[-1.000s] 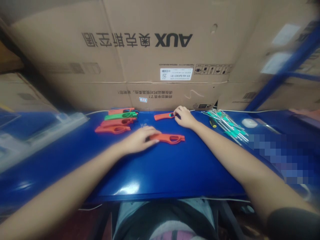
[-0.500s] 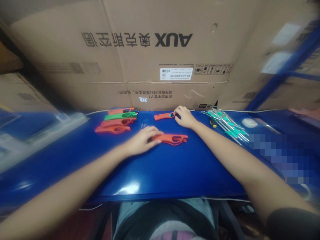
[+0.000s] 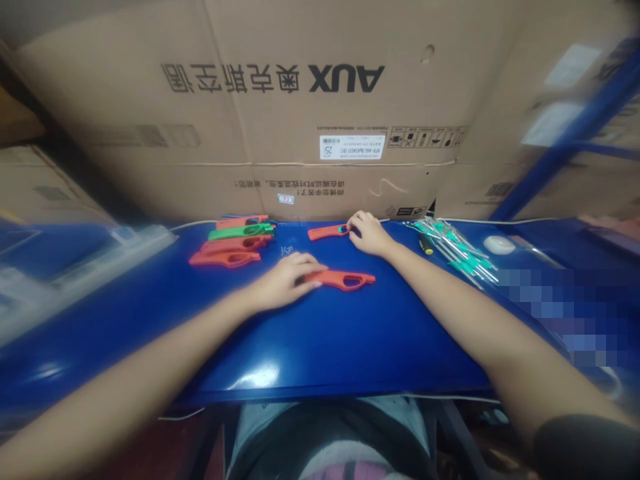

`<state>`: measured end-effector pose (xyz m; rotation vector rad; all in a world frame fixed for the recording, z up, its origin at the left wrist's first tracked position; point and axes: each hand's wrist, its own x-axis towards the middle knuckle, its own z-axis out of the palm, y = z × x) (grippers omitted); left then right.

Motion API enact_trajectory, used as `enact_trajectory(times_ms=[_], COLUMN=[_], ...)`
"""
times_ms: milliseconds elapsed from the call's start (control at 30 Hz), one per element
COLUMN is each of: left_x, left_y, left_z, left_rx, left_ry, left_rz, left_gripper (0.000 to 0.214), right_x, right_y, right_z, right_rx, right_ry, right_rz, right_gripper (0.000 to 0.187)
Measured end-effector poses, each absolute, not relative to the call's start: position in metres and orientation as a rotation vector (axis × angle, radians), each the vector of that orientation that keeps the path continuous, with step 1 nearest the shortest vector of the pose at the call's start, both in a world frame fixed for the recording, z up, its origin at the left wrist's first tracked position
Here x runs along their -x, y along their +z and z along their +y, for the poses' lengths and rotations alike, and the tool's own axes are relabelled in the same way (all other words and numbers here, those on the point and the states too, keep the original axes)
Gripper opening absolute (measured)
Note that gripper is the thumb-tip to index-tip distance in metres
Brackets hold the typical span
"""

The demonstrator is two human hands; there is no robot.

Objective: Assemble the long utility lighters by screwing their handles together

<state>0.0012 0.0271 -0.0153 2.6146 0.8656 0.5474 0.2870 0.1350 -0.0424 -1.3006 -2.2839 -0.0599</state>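
My left hand (image 3: 290, 280) is closed around the rear end of an orange long-lighter casing (image 3: 347, 279), thumb on the near side and fingers over the far side. The casing's open trigger loop and narrow tip point right. Farther back on the table, my right hand (image 3: 369, 233) has its fingers curled over the front end of a second orange lighter casing (image 3: 326, 232). A bit of green shows in that casing's trigger opening, and a thin metal tip pokes out beyond the hand. What the right fingertips grip is partly hidden.
Several orange and green lighter casings (image 3: 233, 243) lie in a stack at left. Several metal rods with green parts (image 3: 457, 250) lie at right, beside a yellow-and-black handle (image 3: 425, 244) and a white round object (image 3: 499, 245). A large cardboard sheet (image 3: 280, 133) stands behind the blue table (image 3: 350, 347).
The tip of the casing in my left hand looked doubled earlier and now shows one outline. Both hands have stayed almost in place.
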Motion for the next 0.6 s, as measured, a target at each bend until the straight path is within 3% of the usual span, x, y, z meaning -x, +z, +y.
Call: enact_trajectory(times_ms=[233, 400, 600], left_x=[0.002, 0.018, 0.057], left_y=[-0.003, 0.018, 0.045], left_z=[0.025, 0.021, 0.028], left_rx=[-2.645, -2.652, -2.585], left_ry=[0.449, 0.205, -0.12], left_rz=[0.86, 1.116, 1.347], left_gripper=[0.035, 0.037, 0.027], right_x=[-0.285, -0.285, -0.28], right_y=[-0.039, -0.023, -0.005], right_z=[0.131, 0.112, 0.076], right_rx=[1.336, 1.327, 1.321], right_ry=[-0.089, -0.12, -0.058], right_rz=[-2.316, -2.445, -2.607], right_gripper=[0.014, 0.009, 0.034])
